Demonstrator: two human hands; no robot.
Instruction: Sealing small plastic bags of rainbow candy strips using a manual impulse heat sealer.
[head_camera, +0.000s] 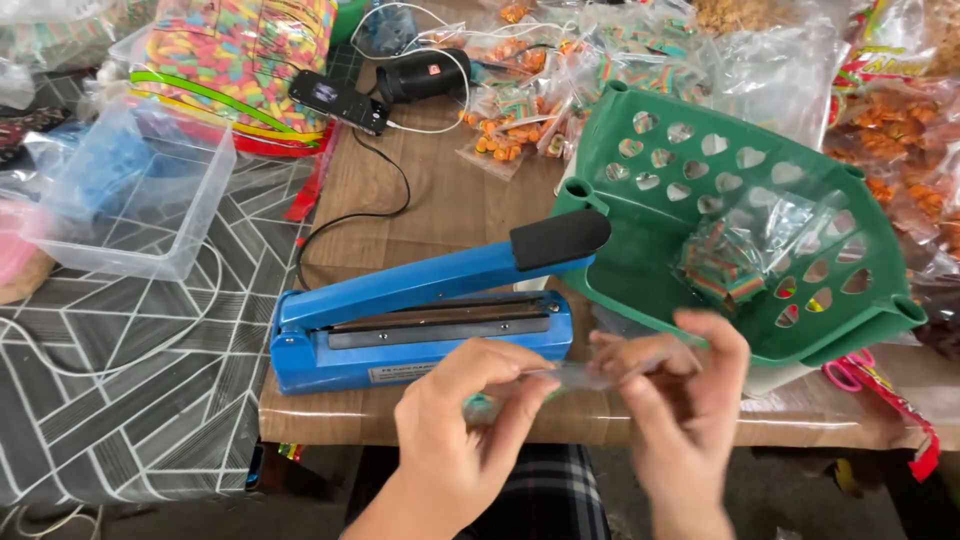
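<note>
My left hand (462, 432) and my right hand (682, 400) meet in front of me and together pinch a small clear plastic bag (570, 378). The bag is blurred; something green shows near my left fingers. Just beyond my hands sits a blue heat sealer (420, 318) with its black-tipped arm raised. To its right a green plastic basket (720, 210) with heart-shaped holes is tipped up, holding a sealed packet of striped candy (725, 265).
A clear plastic box (130, 200) rests on the patterned cloth at left. A large bag of colourful candy (240, 55), a black phone (340, 102) and a black device with cables lie at the back. Snack bags fill the right. Pink scissors (850, 370) lie by the basket.
</note>
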